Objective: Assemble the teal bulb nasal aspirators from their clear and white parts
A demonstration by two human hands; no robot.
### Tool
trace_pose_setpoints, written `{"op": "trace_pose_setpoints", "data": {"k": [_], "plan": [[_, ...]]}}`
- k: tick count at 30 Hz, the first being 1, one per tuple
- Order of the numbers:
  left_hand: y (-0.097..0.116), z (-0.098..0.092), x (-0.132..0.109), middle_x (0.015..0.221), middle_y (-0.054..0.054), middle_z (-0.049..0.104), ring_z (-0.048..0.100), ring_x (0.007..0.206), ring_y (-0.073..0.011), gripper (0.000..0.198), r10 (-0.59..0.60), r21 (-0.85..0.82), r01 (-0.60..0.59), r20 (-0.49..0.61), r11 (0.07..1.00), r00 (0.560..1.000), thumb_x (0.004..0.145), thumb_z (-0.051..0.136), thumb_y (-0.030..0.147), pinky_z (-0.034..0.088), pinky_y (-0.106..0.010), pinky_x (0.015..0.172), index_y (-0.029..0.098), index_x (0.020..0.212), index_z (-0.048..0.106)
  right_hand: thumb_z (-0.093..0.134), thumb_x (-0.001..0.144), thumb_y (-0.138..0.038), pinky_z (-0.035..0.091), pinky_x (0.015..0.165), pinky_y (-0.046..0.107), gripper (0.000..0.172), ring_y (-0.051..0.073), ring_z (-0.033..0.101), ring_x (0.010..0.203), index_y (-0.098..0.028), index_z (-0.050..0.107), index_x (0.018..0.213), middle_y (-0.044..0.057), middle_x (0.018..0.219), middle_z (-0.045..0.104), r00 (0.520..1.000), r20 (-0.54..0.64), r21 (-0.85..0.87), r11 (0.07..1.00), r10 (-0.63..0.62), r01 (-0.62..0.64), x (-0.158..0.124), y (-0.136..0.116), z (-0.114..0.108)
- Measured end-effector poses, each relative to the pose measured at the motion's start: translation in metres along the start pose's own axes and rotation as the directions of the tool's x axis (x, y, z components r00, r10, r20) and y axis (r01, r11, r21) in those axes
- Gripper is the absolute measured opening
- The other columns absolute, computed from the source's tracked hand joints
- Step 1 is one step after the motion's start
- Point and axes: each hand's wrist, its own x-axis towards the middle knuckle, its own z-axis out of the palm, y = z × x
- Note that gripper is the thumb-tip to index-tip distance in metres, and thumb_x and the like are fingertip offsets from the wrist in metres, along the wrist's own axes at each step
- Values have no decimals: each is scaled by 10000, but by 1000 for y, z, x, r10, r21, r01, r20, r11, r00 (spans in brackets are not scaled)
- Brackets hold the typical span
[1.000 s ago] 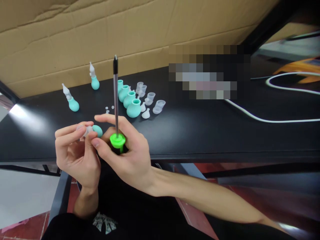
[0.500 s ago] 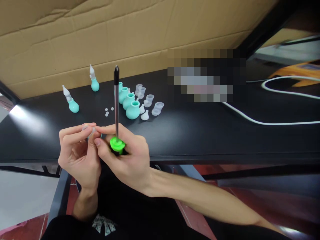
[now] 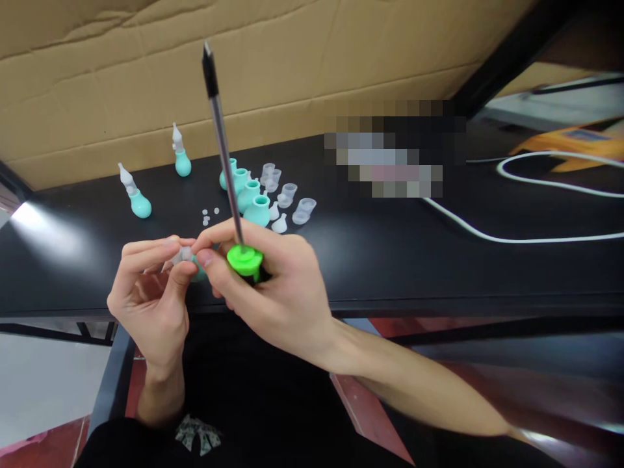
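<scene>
My left hand (image 3: 153, 292) pinches a small translucent piece (image 3: 185, 254) between thumb and fingertips at the table's front edge. My right hand (image 3: 277, 292) is wrapped round a screwdriver (image 3: 245, 260) with a green and black handle, its shaft pointing up. The thumb and forefinger of that hand meet at the translucent piece, where a bit of teal (image 3: 199, 272) shows, partly hidden by the fingers. Beyond the hands stand several teal bulbs (image 3: 256, 211) in a row, with white cone pieces (image 3: 279, 223) and clear cups (image 3: 305, 211) to their right.
Two teal bulbs with white tips, one at left (image 3: 140, 204) and one farther back (image 3: 182, 163), are on the black table (image 3: 390, 260). Tiny white discs (image 3: 205, 218) lie before the row. A white cable (image 3: 478, 229) crosses the right side; cardboard (image 3: 146, 78) rises behind.
My right hand has shifted right and slightly up, and the screwdriver now tilts left with its tip higher. More of the translucent piece and the teal bit shows between my fingers.
</scene>
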Motion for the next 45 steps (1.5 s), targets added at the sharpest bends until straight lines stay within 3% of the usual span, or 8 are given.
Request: {"op": "trace_pose_setpoints", "data": {"k": [5,10,18,24,29,39,42,45], "plan": [[-3,-3,1,1024,-2,753,781,899,-156,288,-31,-7,31,15,999,999,867,979,340,688,-282,775,351,1125,851,741,984,-204,483,556,209,55,72,539,514,-221,746,1035,-72,692,698,996,-69,-149,988,-53,42,2,2,-2],[-2,-5,1,1013,-4,751,724,836,-133,285,-34,31,33,25,999,999,879,972,367,646,-255,710,364,1141,862,720,1018,-197,482,578,184,71,61,612,575,-212,756,958,-59,769,771,996,19,-176,981,-82,84,5,3,-8],[4,-7,-1,920,-4,708,597,743,-111,311,-81,60,78,50,995,995,886,971,331,558,-234,611,392,1180,887,665,980,-181,443,558,184,127,63,576,539,-216,708,866,-63,669,704,980,-1,-370,911,-198,184,8,5,-11],[0,-10,-3,1006,-14,772,740,867,-133,399,-104,38,100,124,994,987,921,940,384,636,-215,688,409,1307,843,641,915,-169,403,526,179,114,53,494,491,-215,617,814,-79,615,624,980,-45,-391,906,-194,162,9,8,-8],[-2,-10,-3,976,5,764,729,841,-118,462,-107,71,99,110,993,988,883,966,248,671,-212,748,425,1292,845,612,874,-151,386,525,200,136,64,483,489,-234,538,795,-70,619,610,980,-55,-405,901,-193,155,11,9,-7],[-1,-5,-1,1016,-8,764,763,879,-133,485,-139,-107,156,149,982,979,743,1068,300,667,-207,777,291,1185,866,589,767,-147,303,463,204,146,60,353,460,-236,476,740,-97,550,484,993,-9,-243,963,-120,115,10,-1,-14],[-1,-3,0,1005,5,749,768,868,-137,502,-110,-88,113,39,990,993,723,1068,407,674,-229,766,294,1148,825,581,764,-126,267,456,217,164,55,304,471,-229,471,699,-90,552,443,997,-44,-111,992,-65,60,11,-3,-17],[0,-3,2,1013,14,722,755,848,-142,531,-109,-72,106,-39,992,993,700,1057,501,690,-278,764,318,1117,785,601,803,-132,299,459,233,160,66,360,466,-229,520,704,-75,563,471,990,-122,96,993,77,-65,13,-2,-24]]}}
